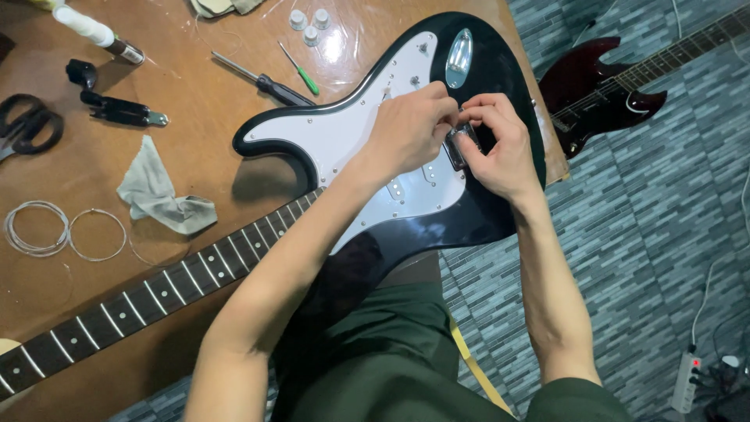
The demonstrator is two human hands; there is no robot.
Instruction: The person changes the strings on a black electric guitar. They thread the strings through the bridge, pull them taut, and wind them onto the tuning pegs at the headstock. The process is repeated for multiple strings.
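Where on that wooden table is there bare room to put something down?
Bare wood lies between the grey cloth and the guitar's white pickguard, and below the guitar neck. The top edge is crowded: scissors, screwdrivers, knobs. Both hands cover the bridge.

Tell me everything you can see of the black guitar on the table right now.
The black guitar is glossy, with a white pickguard, a chrome jack plate and a dark dotted fretboard. It lies face up on the wooden table, its body overhanging the edge. No strings are visible. The left hand and right hand meet at its bridge.
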